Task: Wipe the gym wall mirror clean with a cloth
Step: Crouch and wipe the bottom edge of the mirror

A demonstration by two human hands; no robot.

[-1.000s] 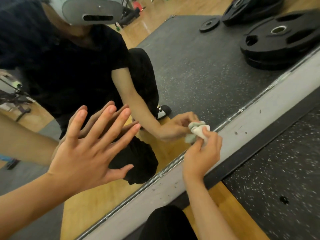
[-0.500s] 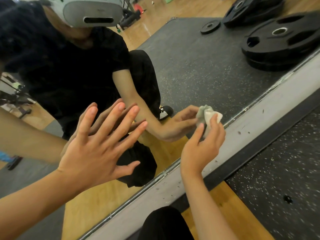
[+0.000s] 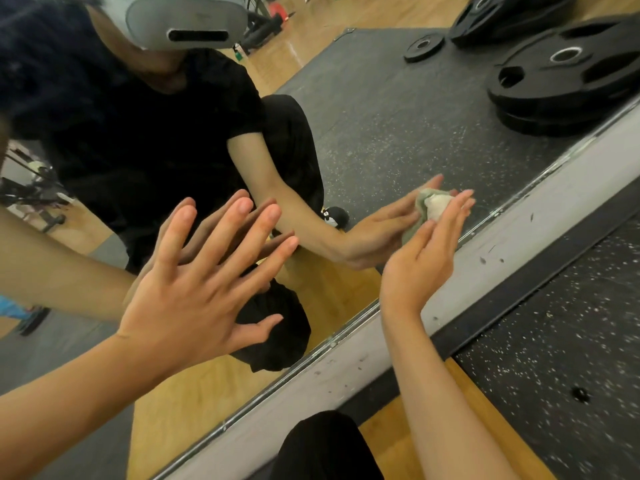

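Pressing with straight fingers, your right grip point(image 3: 424, 261) is released in the head view, pinning the bunched pale cloth point(image 3: 437, 206) against the mirror point(image 3: 381, 133). The cloth sits at the grip's 12 o'clock, under the fingertips, toward 2 o'clock of the view. Your left grip point(image 3: 194, 296), released and splayed, rests flat on the glass at 8 o'clock.
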